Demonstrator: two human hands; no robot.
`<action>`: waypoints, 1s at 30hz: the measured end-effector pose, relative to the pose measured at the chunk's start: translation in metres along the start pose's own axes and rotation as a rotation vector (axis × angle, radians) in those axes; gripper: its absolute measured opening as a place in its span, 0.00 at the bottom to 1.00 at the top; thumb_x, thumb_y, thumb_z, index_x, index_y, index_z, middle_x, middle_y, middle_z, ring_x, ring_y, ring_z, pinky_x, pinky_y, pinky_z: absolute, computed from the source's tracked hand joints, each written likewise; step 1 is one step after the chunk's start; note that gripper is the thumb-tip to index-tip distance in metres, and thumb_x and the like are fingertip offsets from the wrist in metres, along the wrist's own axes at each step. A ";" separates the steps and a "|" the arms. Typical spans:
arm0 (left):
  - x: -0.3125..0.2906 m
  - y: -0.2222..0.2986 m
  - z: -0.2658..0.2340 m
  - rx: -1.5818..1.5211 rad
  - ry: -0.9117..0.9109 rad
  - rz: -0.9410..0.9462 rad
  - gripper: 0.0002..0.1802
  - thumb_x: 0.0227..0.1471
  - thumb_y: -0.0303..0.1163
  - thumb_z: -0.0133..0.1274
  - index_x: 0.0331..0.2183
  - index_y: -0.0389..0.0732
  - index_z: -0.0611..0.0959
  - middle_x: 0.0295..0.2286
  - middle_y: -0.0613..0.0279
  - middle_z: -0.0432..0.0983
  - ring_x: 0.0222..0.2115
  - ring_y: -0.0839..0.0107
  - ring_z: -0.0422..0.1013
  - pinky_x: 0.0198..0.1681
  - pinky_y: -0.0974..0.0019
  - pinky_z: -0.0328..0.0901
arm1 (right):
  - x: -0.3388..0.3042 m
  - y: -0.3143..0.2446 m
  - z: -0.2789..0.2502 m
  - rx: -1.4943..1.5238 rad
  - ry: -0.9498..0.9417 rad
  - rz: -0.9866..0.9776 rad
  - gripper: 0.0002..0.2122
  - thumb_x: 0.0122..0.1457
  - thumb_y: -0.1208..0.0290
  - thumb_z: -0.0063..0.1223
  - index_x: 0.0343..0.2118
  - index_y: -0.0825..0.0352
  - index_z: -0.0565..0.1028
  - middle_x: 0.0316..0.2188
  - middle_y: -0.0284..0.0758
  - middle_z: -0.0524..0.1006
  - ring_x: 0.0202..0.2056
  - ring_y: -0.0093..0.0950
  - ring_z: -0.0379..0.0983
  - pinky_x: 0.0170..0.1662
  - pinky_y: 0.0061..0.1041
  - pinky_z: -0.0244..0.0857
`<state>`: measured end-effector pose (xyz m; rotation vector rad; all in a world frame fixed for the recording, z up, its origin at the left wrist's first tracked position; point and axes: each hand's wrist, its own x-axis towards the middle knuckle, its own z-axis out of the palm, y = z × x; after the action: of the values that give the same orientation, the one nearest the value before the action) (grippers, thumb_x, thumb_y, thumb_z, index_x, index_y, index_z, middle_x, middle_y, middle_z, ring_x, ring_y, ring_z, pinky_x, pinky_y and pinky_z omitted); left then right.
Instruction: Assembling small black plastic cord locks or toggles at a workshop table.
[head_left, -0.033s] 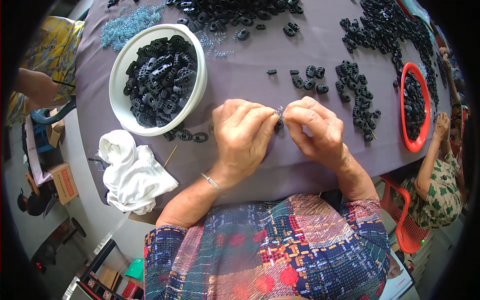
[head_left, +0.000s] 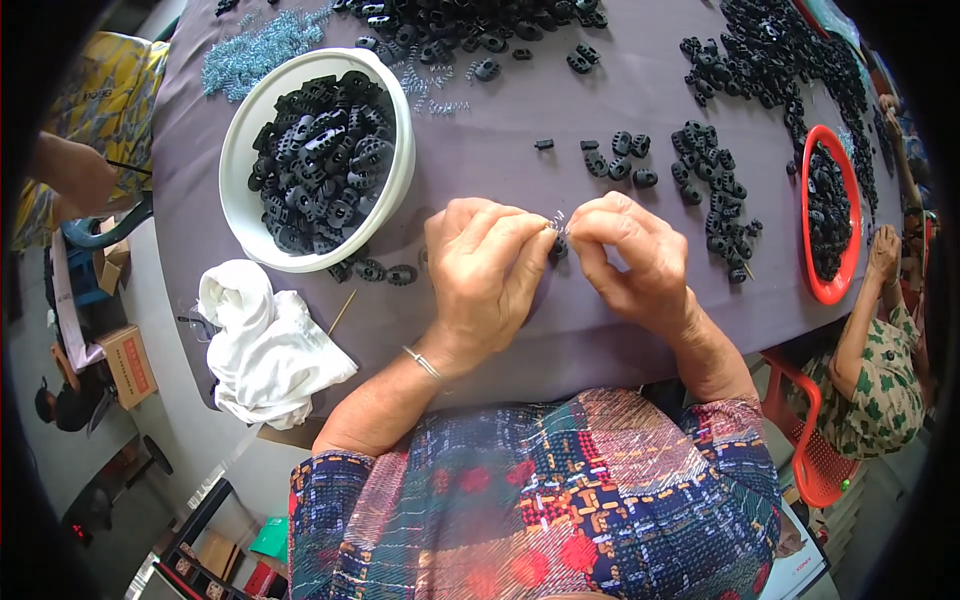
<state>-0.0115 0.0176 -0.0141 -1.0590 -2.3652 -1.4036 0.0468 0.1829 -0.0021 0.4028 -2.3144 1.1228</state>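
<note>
Two hands pinch one small black plastic piece over a grey-covered table.

The left hand (head_left: 485,270) and the right hand (head_left: 635,260) meet fingertip to fingertip at the middle of the table (head_left: 500,130), both closed on the black piece (head_left: 558,245), with a thin springy bit of wire (head_left: 556,220) showing just above it between the thumbs. A thin bracelet (head_left: 425,363) sits on the left wrist. To the left stands a white bowl (head_left: 250,120) heaped with the same black pieces, and a few more lie touching the cloth at its near edge. A crumpled white rag (head_left: 265,345) hangs over the table's edge beside a thin wooden stick (head_left: 341,313). Loose black pieces (head_left: 710,190) lie scattered to the right, near a red tray (head_left: 808,250) that holds more. A pale blue pile of little springs (head_left: 255,50) lies at the far left.
</note>
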 end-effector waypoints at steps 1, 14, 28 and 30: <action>0.001 -0.001 -0.001 0.000 -0.003 0.004 0.07 0.40 0.29 0.61 0.26 0.43 0.80 0.25 0.68 0.75 0.29 0.68 0.68 0.35 0.63 0.57 | -0.001 0.002 -0.001 0.049 0.023 0.043 0.11 0.41 0.89 0.53 0.30 0.71 0.72 0.25 0.36 0.73 0.24 0.33 0.71 0.28 0.26 0.68; 0.010 0.004 -0.007 0.287 -0.121 0.090 0.20 0.31 0.34 0.65 0.32 0.45 0.78 0.33 0.64 0.71 0.38 0.61 0.65 0.44 0.58 0.56 | 0.006 0.005 -0.017 0.064 -0.005 0.250 0.07 0.47 0.89 0.53 0.27 0.71 0.71 0.25 0.33 0.74 0.26 0.22 0.70 0.30 0.19 0.65; 0.002 0.007 -0.014 -0.299 -0.196 -0.205 0.14 0.37 0.19 0.63 0.33 0.38 0.82 0.31 0.57 0.76 0.28 0.65 0.74 0.31 0.68 0.69 | 0.005 -0.007 -0.034 0.798 -0.089 0.601 0.04 0.51 0.86 0.51 0.29 0.72 0.72 0.26 0.31 0.73 0.28 0.16 0.67 0.30 0.16 0.62; 0.001 0.004 -0.013 -0.317 -0.157 -0.183 0.15 0.37 0.19 0.63 0.33 0.38 0.82 0.31 0.57 0.77 0.27 0.68 0.73 0.30 0.69 0.69 | 0.008 -0.014 -0.037 0.886 -0.098 0.598 0.03 0.49 0.87 0.51 0.27 0.73 0.71 0.26 0.38 0.73 0.25 0.19 0.68 0.28 0.17 0.62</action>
<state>-0.0121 0.0083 -0.0038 -1.0831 -2.4564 -1.8751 0.0591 0.2038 0.0305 0.0489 -1.9272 2.4632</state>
